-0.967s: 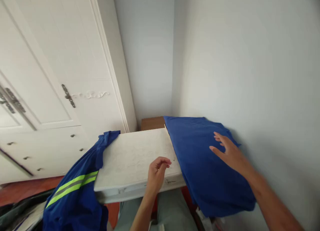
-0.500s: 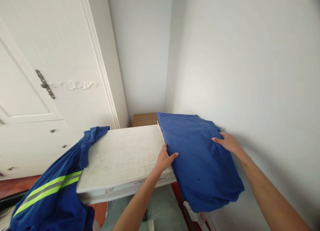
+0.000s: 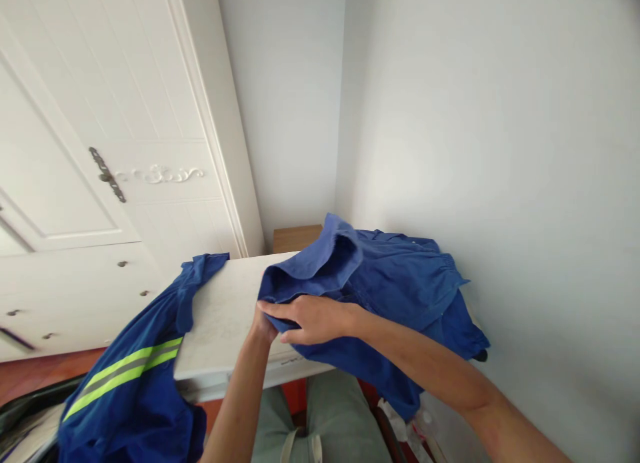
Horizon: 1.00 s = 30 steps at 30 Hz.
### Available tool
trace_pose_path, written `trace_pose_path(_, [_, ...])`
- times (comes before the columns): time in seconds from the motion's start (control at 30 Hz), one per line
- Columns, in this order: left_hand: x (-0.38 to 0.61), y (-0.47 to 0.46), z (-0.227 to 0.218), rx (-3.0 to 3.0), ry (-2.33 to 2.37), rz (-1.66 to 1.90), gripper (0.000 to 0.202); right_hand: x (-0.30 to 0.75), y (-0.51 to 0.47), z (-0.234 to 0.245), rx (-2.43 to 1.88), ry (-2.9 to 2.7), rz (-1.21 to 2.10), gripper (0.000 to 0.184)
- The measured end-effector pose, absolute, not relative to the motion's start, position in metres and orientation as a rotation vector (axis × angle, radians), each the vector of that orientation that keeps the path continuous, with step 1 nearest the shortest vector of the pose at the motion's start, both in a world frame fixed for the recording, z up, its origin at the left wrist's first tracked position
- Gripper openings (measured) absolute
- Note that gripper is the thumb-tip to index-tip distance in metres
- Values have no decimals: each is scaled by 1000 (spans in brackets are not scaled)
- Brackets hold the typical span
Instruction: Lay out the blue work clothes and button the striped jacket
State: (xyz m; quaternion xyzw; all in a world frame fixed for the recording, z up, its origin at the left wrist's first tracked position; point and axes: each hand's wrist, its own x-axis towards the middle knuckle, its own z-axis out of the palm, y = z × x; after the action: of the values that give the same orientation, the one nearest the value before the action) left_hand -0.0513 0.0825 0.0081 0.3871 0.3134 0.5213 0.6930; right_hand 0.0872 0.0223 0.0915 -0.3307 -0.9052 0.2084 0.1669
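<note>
A blue work garment point(image 3: 400, 276) lies bunched over the right end of the white tabletop, part of it hanging off the front edge. Its left part is lifted and turned leftward, so that a folded opening shows. My left hand point(image 3: 267, 326) grips the left corner of this cloth, most of its fingers hidden under fabric and behind the other hand. Crossing over from the right, my right hand point(image 3: 317, 318) is closed on the same edge, cloth between thumb and fingers. A second blue garment point(image 3: 135, 396) with yellow-green and grey reflective stripes drapes over the table's left end.
The white table point(image 3: 215, 316) stands before my legs point(image 3: 325, 416). Behind it are a brown wooden box-like piece point(image 3: 297, 238) and a white wardrobe point(image 3: 165, 103). A pale wall point(image 3: 500, 149) closes off the right side. Clear plastic point(image 3: 410, 429) lies below, near the table's right end.
The garment's flat upper layer has been pulled up and leftward, opening a fold. My right hand has crossed from the garment's right edge to beside my left hand, which has also moved left.
</note>
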Motion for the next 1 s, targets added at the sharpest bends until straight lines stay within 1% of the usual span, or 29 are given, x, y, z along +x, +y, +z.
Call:
trace_pose_path(0.07, [-84,81,4,769,746,1080,73,74,15,82,-972,-2616,670,70])
trace_pose_path(0.1, [-97,78,-1,710,784,1046,69,76,10,77,-991,-2589,711,69])
trace_pose_path(0.2, [-120,67,-24,659,897,1060,45,99,-5,58,-1044,-2429,831,69])
trace_pose_path(0.23, [-123,64,-32,695,935,1095,43,111,-10,50,-1084,-2361,850,67])
trace_pose_path(0.33, [-129,64,-50,920,1118,1196,45,151,-27,27,-1273,-2158,754,61])
trace_pose_path(0.4, [-133,68,-53,1163,1304,1193,43,183,-36,17,-1407,-2056,562,57])
trace_pose_path(0.5, [-135,74,-49,1507,1702,1170,51,236,-44,16,-1550,-1913,194,53])
trace_pose_path(0.6, [-122,77,-35,1734,2046,1202,62,289,-43,32,-1608,-1745,13,54])
trace_pose_path(0.67, [-107,79,-22,1849,2023,1154,71,319,-35,46,-1664,-1675,-53,58])
trace_pose_path(0.73, [-92,80,-9,1923,1950,948,78,341,-20,58,-1727,-1672,-105,60])
trace_pose_path(0.87, [-77,73,-2,2135,1902,505,82,346,18,69,-1731,-1809,-87,63])
trace_pose_path(0.93, [-79,68,-9,2196,1874,395,84,322,32,70,-1643,-1904,4,62])
trace_pose_path(1.0, [-85,65,-18,2203,1836,346,89,280,41,70,-1493,-2024,148,54])
